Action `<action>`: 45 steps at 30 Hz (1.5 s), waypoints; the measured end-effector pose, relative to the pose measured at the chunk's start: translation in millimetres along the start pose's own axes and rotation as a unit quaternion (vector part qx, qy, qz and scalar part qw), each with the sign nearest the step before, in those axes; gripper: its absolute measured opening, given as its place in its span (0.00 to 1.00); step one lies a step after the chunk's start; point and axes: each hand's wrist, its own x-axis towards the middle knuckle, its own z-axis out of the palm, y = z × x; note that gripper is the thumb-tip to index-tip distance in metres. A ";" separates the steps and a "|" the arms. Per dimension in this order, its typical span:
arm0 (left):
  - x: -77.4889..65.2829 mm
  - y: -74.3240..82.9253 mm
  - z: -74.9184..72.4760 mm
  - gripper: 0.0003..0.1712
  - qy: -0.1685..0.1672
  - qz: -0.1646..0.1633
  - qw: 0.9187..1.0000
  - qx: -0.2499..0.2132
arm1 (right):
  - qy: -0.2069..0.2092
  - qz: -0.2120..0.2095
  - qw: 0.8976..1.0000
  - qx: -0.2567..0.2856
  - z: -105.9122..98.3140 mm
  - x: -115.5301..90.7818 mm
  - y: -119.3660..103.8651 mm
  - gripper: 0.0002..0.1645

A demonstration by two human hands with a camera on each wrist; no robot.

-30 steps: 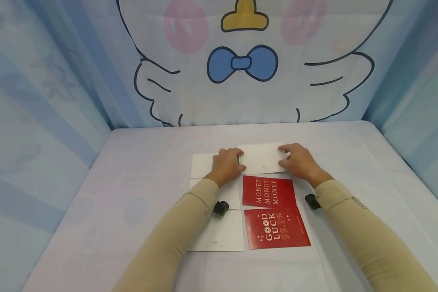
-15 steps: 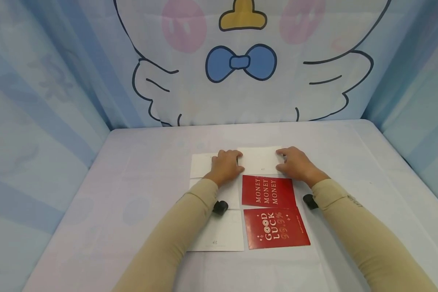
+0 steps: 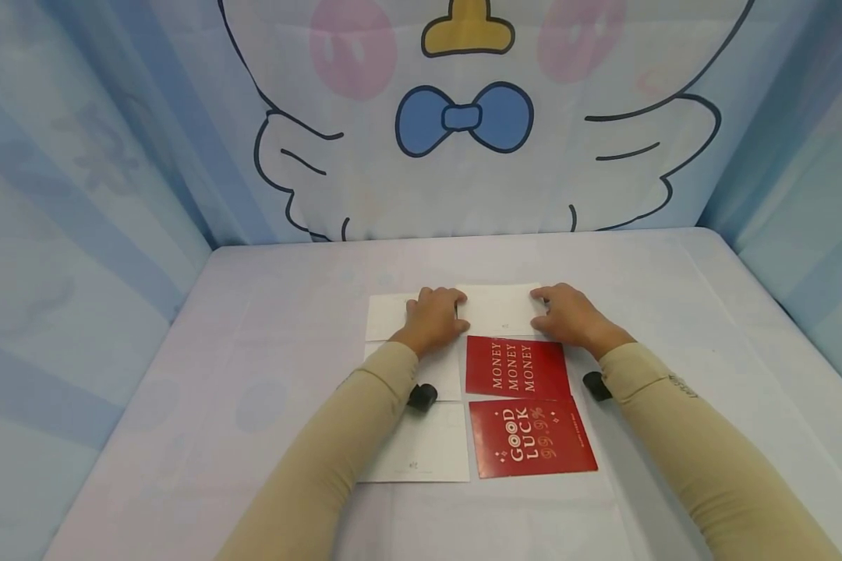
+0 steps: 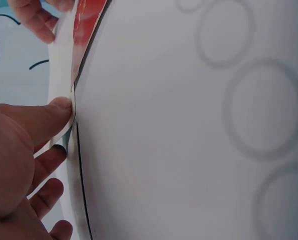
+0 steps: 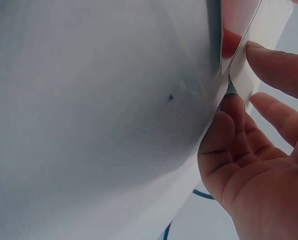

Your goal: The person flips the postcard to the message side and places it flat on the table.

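A white card (image 3: 502,310), blank but for a small mark, lies at the back of the two-column layout. My left hand (image 3: 431,318) pinches its left edge; in the left wrist view the thumb (image 4: 61,107) is on top with a finger curled beneath. At the opposite edge my right hand (image 3: 574,315) grips the card too, its thumb (image 5: 259,50) on the face and a fingertip under the edge. Directly in front sits a red card (image 3: 518,368) reading MONEY, and closer still another red card (image 3: 533,438) reading GOOD LUCK.
White cards form the left column: a near one (image 3: 421,452), a middle one (image 3: 449,374) partly under my left forearm, and a back one (image 3: 386,315) partly behind my left hand. A pale cloth covers the table (image 3: 288,335). A printed curtain (image 3: 463,195) hangs behind.
The white card between my hands has come slightly toward me and settled flat behind the MONEY card. My right hand has shifted a little left and nearer; the left has barely moved.
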 end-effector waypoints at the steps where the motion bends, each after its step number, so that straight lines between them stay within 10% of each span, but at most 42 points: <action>1: -0.1 0.1 -0.3 0.28 0.000 0.000 1.000 0.003 | 0.000 -0.001 1.000 -0.003 -0.4 -0.2 -0.5 0.37; 26: 0.8 8.4 -6.7 0.27 -0.001 0.047 0.998 0.038 | 0.006 -0.011 1.000 0.005 -6.8 -2.6 -0.1 0.37; 45: -71.3 16.5 -8.6 0.44 -0.092 0.157 0.980 0.085 | -0.009 -0.113 0.993 -0.009 4.5 -81.2 9.1 0.46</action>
